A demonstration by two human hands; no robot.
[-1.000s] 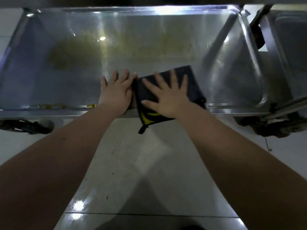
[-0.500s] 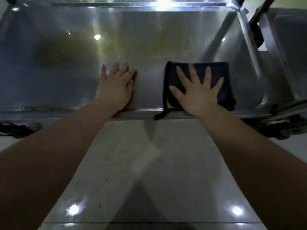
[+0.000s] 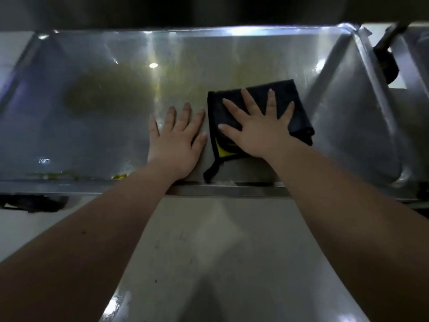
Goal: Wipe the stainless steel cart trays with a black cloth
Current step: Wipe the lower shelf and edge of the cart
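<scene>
Shifted back toward centre since half a second ago: folded black cloth with yellow inner patch (image 3: 260, 105), now just beside the left hand (image 3: 176, 142) rather than well apart from it. Left hand unchanged in place, near the front lip.

Present state:
- Right hand (image 3: 260, 133) flat on the cloth, fingers (image 3: 249, 101) spread and extended, pressing down, not clenched or pinching.
- Left hand flat on bare metal, fingers released and loosely together, bracing only.
- Cloth lying on the floor of the shallow rectangular stainless steel tray (image 3: 209, 56), right of centre; black loop tag (image 3: 212, 169) trailing toward the front rim.
- Yellowish film (image 3: 190, 66) visible across the middle and rear; dark smear (image 3: 102, 96) at left; yellow residue (image 3: 76, 175) along the left front edge.

Recommended technique:
- Keep palm pressure even across the whole fold.
- Overlap adjacent passes; carry strokes to the walls and corners.
- Work leftward toward the smear and edge residue, judged not yet cleared.
- Refold to a clean face once soiled.
</scene>
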